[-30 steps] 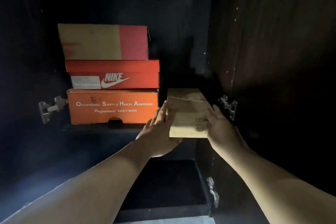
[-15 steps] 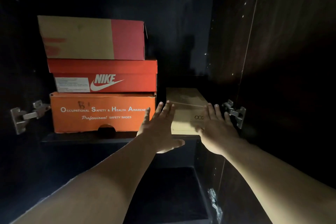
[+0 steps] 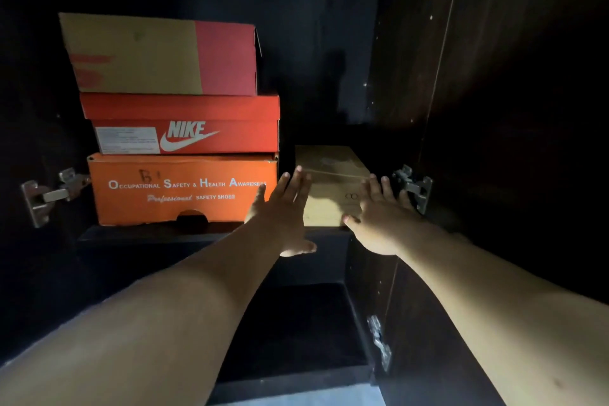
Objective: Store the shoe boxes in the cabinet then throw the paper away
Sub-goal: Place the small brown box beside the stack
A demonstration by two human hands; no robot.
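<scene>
Dark cabinet shelf [image 3: 158,234], plain tan shoe box [image 3: 329,194] with small logo, both hands' straight fingers [image 3: 298,180] flat against it

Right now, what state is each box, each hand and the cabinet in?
Tan cardboard shoe box: closed, flat on the shelf, right of the stack.
Orange safety-shoes box: closed, bottom of stack.
Red Nike box: closed, middle.
Tan-and-red box: top.
Left hand: open, fingers straight.
Right hand: open, against the tan box.
Dark cabinet: open.
</scene>
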